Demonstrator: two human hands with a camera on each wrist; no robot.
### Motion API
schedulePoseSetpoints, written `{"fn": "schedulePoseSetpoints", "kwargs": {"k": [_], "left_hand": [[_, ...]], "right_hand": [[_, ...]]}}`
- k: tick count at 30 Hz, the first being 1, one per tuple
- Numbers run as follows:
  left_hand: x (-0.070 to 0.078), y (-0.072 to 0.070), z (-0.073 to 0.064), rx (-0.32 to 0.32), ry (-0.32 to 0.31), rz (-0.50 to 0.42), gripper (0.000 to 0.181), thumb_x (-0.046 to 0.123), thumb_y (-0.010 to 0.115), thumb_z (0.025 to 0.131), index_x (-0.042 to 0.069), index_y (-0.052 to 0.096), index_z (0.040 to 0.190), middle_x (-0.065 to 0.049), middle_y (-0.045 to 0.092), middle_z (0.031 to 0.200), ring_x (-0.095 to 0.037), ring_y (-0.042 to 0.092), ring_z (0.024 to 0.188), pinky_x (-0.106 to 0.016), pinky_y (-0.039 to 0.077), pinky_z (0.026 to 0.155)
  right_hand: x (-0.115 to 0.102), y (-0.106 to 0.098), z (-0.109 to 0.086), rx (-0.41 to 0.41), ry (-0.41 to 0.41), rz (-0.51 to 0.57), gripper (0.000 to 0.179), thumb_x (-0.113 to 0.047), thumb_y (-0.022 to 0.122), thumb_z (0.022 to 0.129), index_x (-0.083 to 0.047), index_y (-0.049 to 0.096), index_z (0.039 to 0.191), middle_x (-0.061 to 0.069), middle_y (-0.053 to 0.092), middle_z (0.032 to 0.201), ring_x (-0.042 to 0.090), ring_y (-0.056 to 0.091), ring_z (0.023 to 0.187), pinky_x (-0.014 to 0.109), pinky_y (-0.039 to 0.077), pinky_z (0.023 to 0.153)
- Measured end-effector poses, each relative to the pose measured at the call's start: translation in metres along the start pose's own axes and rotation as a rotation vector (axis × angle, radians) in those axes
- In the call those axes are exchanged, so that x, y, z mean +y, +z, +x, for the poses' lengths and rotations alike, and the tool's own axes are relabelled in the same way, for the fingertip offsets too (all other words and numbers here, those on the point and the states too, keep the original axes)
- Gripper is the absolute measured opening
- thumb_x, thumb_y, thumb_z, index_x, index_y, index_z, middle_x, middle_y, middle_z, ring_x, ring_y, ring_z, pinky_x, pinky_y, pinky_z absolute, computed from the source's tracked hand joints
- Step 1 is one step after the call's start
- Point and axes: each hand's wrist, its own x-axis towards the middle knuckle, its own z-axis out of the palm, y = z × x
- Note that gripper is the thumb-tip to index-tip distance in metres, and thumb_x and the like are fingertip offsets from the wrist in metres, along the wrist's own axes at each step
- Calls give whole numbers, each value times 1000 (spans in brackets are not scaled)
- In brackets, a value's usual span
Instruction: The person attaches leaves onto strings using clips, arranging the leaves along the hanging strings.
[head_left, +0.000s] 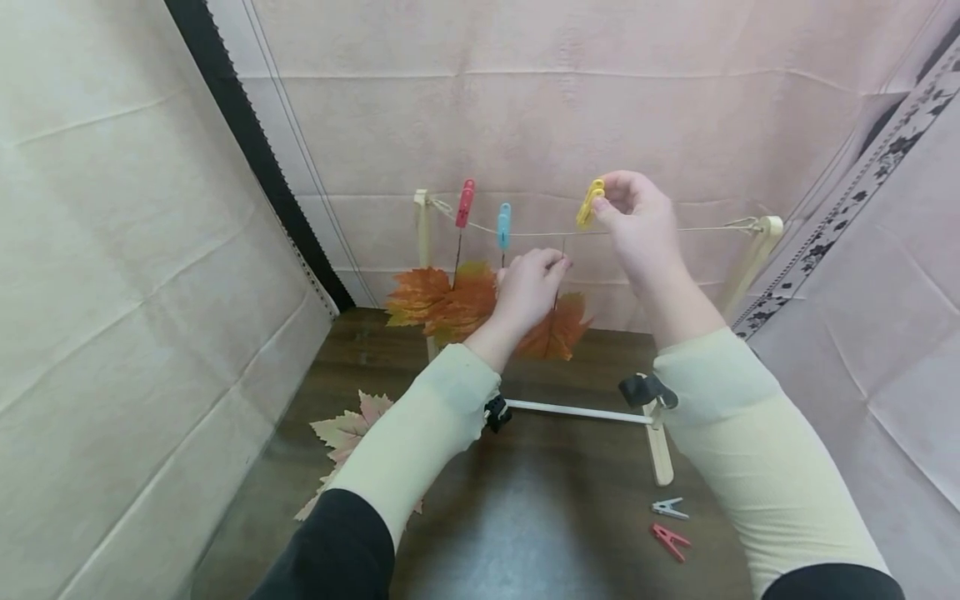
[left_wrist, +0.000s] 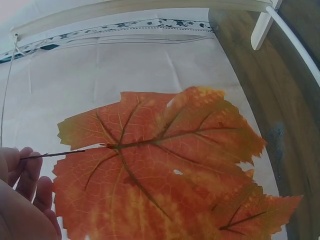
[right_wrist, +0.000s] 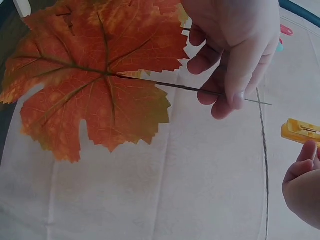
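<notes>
My left hand [head_left: 527, 289] pinches the thin dark stem of an orange maple-like leaf [right_wrist: 95, 80], which hangs below the string [head_left: 540, 234]. In the right wrist view the stem's tip crosses the string. A yellow clothespin [head_left: 590, 202] is held between the thumb and fingers of my right hand [head_left: 637, 218], just above the string. To the left, a red clothespin [head_left: 466, 203] and a blue clothespin [head_left: 504, 225] sit on the string with the stems of other orange leaves [head_left: 427, 298] under them. My left hand partly covers those leaves.
The string runs between two pale wooden posts [head_left: 757, 250], with a white rod [head_left: 577, 411] low between their feet. Pale pinkish leaves [head_left: 345, 433] lie on the dark table at left, partly under my left sleeve. A grey-blue clothespin [head_left: 670, 508] and a red clothespin [head_left: 670, 542] lie at front right.
</notes>
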Motion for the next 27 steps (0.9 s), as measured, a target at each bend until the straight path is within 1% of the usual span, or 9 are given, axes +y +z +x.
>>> {"fn": "schedulePoseSetpoints", "kwargs": {"k": [2, 6, 9, 11, 15, 20, 24, 27], "left_hand": [[-2, 1, 1, 16, -8, -34, 29, 35, 50, 97, 19, 68, 113, 5, 66, 107, -14, 54, 105, -44, 28, 95], [-6, 2, 3, 50, -21, -115, 26, 34, 54, 95, 19, 69, 109, 7, 68, 106, -11, 58, 102, -47, 24, 100], [-6, 3, 5, 61, -26, -131, 26, 34, 54, 95, 19, 70, 109, 7, 68, 106, -10, 59, 102, -46, 24, 100], [-5, 4, 5, 61, -30, -123, 27, 35, 53, 96, 19, 70, 110, 7, 68, 107, -11, 59, 103, -46, 24, 100], [-2, 5, 7, 61, -40, -73, 28, 35, 52, 96, 19, 69, 111, 7, 67, 109, -13, 57, 106, -43, 27, 98], [2, 7, 9, 74, -42, -13, 27, 35, 53, 96, 21, 70, 112, 8, 67, 109, -13, 56, 106, -42, 30, 94], [5, 7, 10, 78, -35, -4, 27, 35, 53, 96, 22, 70, 112, 8, 67, 111, -14, 56, 107, -42, 31, 92], [5, 7, 11, 70, -36, -29, 28, 35, 52, 96, 21, 69, 113, 8, 66, 112, -14, 55, 109, -44, 30, 95]], "right_hand": [[0, 2, 2, 1, 7, -3, 24, -8, 57, 93, -7, 56, 117, 5, 60, 113, 17, 53, 107, 35, 36, 98], [1, 6, 6, 16, 10, -21, 24, -8, 58, 92, -5, 56, 116, 6, 60, 111, 17, 54, 105, 33, 39, 93], [1, 9, 8, 17, 12, -44, 25, -8, 58, 92, -4, 57, 117, 7, 60, 111, 17, 54, 104, 32, 41, 90], [0, 9, 8, 13, 13, -60, 25, -9, 58, 93, -4, 56, 117, 8, 60, 112, 17, 54, 103, 32, 42, 89], [0, 10, 10, -5, 30, -100, 25, -11, 59, 93, -5, 57, 116, 7, 60, 111, 17, 54, 102, 32, 42, 87], [1, 9, 12, -25, 68, -128, 26, -13, 59, 93, -6, 58, 117, 6, 60, 112, 16, 55, 100, 32, 43, 86], [1, 8, 14, -45, 90, -148, 27, -14, 58, 93, -5, 56, 119, 7, 59, 113, 16, 55, 98, 31, 45, 86], [2, 7, 16, -59, 96, -174, 27, -14, 58, 93, -5, 56, 119, 7, 59, 113, 16, 55, 98, 31, 45, 85]]}}
